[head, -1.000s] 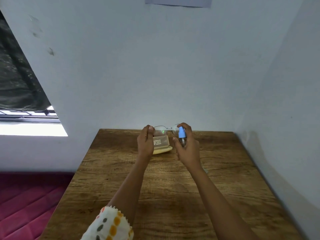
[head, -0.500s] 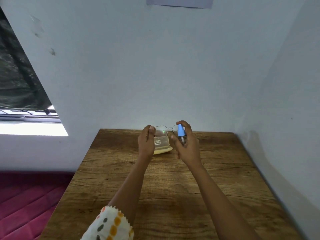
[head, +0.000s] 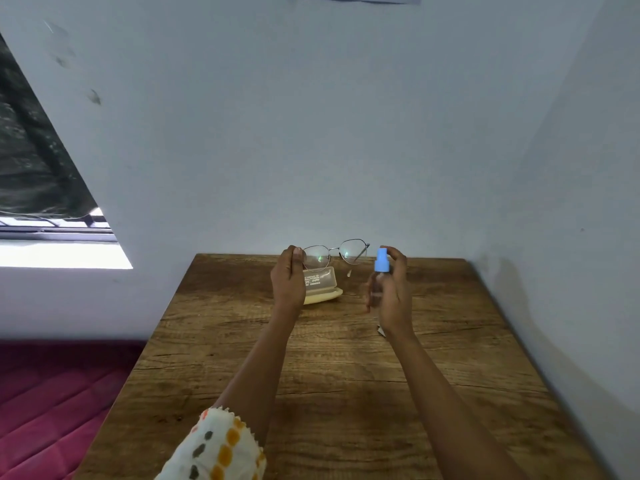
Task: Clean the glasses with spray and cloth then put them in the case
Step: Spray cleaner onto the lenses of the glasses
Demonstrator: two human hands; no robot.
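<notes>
Left grip: thumb and fingertips pinch the left end of the glasses, centre of frame. The glasses are held off the tabletop, above its far edge, lenses facing the camera. One side arm is unfolded and slants down behind the right lens.

Right grip: fingers curled round a small spray bottle with a blue cap. The bottle is upright, just right of the glasses and apart from them. One finger is raised beside the top of the cap; whether it presses cannot be told.

Case: pale yellow, lying on the tabletop near the far edge, directly below the glasses. Its left end is hidden behind the left grip. It appears open, with a clear printed lid raised; the print is too small to read.

A small pale object shows under the right wrist, too little of it to identify.

Surroundings: wood-grain tabletop set into a corner of grey-white wall. A spotted sleeve covers the left arm at bottom centre. A window is at upper left and a red quilted surface at lower left.
</notes>
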